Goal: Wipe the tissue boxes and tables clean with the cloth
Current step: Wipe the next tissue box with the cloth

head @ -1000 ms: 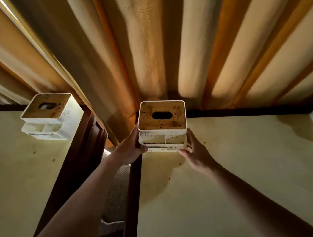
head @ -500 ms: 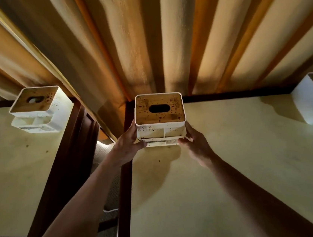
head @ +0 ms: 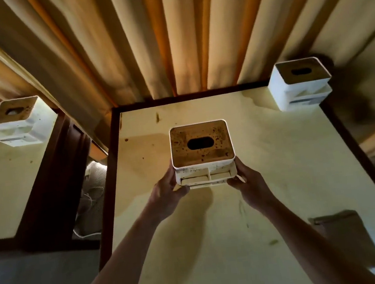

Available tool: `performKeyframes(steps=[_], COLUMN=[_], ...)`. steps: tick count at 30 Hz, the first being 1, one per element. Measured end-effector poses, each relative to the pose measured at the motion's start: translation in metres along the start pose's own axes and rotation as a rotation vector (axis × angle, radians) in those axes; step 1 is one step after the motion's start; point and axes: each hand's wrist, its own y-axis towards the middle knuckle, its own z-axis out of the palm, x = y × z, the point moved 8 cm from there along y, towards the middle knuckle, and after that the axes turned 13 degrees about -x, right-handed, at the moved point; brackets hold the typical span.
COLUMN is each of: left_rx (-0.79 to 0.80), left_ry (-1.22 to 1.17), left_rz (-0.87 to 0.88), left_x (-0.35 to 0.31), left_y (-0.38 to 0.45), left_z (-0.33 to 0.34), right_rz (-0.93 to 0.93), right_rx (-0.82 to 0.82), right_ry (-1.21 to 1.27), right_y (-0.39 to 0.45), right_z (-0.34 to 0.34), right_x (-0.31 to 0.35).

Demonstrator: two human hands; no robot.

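No legible text or labels.

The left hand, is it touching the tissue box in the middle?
Touching. The head view shows the left hand gripping the lower left corner of the tissue box, thumb curled under its front edge.

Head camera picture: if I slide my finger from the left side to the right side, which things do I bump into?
Tissue box on the left table → left hand → tissue box held in both hands → right hand → tissue box at the far right corner → brown cloth.
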Motion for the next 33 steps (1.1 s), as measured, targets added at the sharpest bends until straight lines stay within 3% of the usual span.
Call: performKeyframes(steps=[9, 15, 20, 24, 33], left_rx=[-0.035, -0.015, -0.017, -0.048, -0.047], left_ry=[-0.021, -0.032, -0.007, -0.011, 0.003], left_rz=[-0.046, -0.063, -0.074, -0.123, -0.184], left_x=[0.000, -0.002, 0.002, 0.011, 0.020], left_y=[-0.099, -0.132, -0.146, -0.151, -0.144], left_z=[0.092, 0.125, 0.139, 0.137, 0.134], right_rz=[0.005, -0.045, -0.033, 0.075, 0.065], right_rx=[0.041, -0.021, -0.032, 0.017, 0.022], right_ry=[-0.019, -0.150, -0.151, 0.018, 0.016], right_y=[-0.086, -0.120, -0.131, -0.135, -0.125], right_z=[-0.086, -0.116, -0.122, -0.113, -0.107], right_x=[-0.049, -0.069, -0.085, -0.104, -0.105])
